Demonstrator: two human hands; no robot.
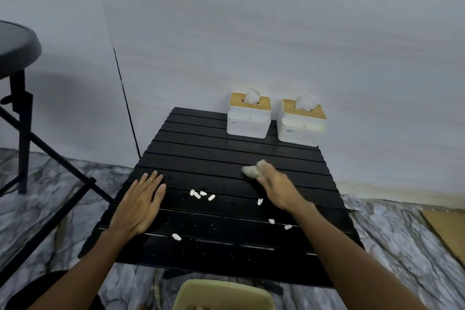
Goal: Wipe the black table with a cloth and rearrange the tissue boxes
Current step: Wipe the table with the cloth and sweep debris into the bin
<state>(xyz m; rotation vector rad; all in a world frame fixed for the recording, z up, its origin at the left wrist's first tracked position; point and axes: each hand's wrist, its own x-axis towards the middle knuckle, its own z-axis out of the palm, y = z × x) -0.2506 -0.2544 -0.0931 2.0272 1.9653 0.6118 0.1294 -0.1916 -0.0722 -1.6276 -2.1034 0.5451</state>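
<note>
A low black slatted table [201, 148] stands against a white wall. Two white tissue boxes with wooden lids sit side by side at its far edge: the left tissue box [249, 118] and the right tissue box [300, 124]. My right hand [276, 185] presses a small grey-green cloth [251, 170] onto the table's right middle. My left hand [141, 202] lies flat, fingers spread, on the table's left side. Several small white scraps [201, 194] are scattered on the slats between my hands.
A black round stool [17, 48] with angled legs stands at the left. A pale green bin [224, 293] sits on the marbled floor just below the table's near edge. A brown cardboard sheet [448, 231] lies at the right.
</note>
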